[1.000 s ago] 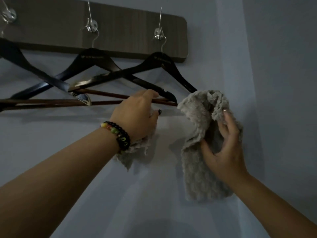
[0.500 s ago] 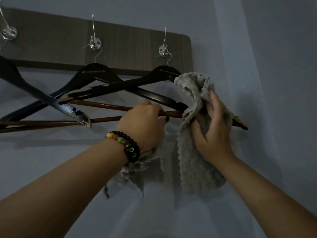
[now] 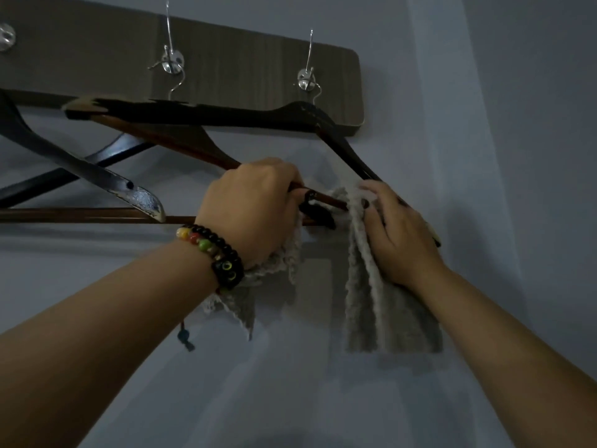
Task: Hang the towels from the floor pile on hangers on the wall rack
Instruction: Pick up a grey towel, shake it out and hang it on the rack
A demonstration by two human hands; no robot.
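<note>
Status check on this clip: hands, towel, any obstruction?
Left hand grips hanger bar and towel end. Right hand presses towel draped over bar. Neighbouring hangers overlap at left.

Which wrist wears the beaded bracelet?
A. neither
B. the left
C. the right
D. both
B: the bracelet sits just behind the left hand, which grips a hanger bar; the wrist behind the right hand, which rests on the towel, is bare.
</note>
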